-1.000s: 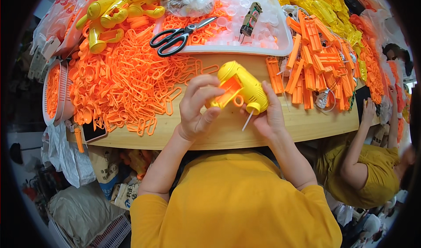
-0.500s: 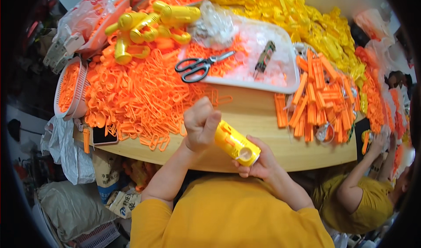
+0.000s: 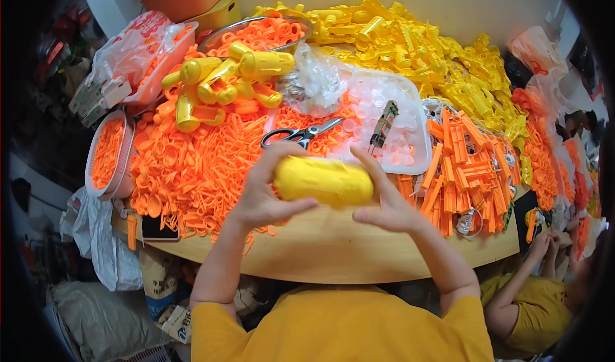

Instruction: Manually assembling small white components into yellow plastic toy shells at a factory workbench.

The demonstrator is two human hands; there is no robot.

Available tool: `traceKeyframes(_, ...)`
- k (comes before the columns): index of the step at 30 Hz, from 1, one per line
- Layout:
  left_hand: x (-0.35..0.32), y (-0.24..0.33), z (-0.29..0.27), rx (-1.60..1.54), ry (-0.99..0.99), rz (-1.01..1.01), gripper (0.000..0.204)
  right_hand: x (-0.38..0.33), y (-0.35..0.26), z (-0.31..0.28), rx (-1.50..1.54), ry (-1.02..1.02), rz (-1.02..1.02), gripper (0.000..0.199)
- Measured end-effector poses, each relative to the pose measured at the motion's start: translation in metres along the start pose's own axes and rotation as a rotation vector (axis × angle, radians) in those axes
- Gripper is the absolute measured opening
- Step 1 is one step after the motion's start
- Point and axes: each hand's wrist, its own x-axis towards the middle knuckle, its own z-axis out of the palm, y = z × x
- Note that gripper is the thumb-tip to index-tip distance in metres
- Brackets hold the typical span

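A yellow plastic cylindrical casing (image 3: 323,181) is held up level in front of me, above the near part of the table. It is slightly blurred. My left hand (image 3: 261,186) grips its left end, thumb beneath and fingers behind. Around the right end is my right hand (image 3: 389,202), with thumb low and index finger high. Just beyond the casing, black-handled scissors (image 3: 304,133) lie over orange pieces at a white tray (image 3: 419,150). A dark, patterned slim tool (image 3: 384,125) rests in that tray among translucent caps.
Orange hooks and loops (image 3: 198,170) are heaped on the left, topped by yellow assembled casings (image 3: 259,65). Orange strips (image 3: 464,170) are piled at right, and yellow parts (image 3: 410,48) along the back. A person in a yellow shirt (image 3: 535,311) works at far right.
The casing has moved up and away from my body and turned from slanted to level. My left hand has opened from a fist and taken its left end; my right hand has risen with it.
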Motion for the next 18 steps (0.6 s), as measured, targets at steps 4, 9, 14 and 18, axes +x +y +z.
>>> traceKeyframes(4,0.029,-0.015,-0.052,0.146,0.627,-0.05,0.063,0.072,0.021,-0.062,-0.407,0.243,-0.106,0.053)
traceKeyframes(9,0.103,-0.06,-0.151,0.694,0.823,-0.046,0.061,0.171,0.089,-0.19,-0.754,0.556,0.003,0.022)
traceKeyframes(14,0.126,-0.098,-0.201,0.956,0.763,-0.298,0.064,0.244,0.14,-0.246,-1.302,0.429,-0.009,0.025)
traceKeyframes(18,0.131,-0.104,-0.217,1.039,0.622,-0.462,0.061,0.279,0.17,-0.253,-1.668,0.231,0.107,0.028)
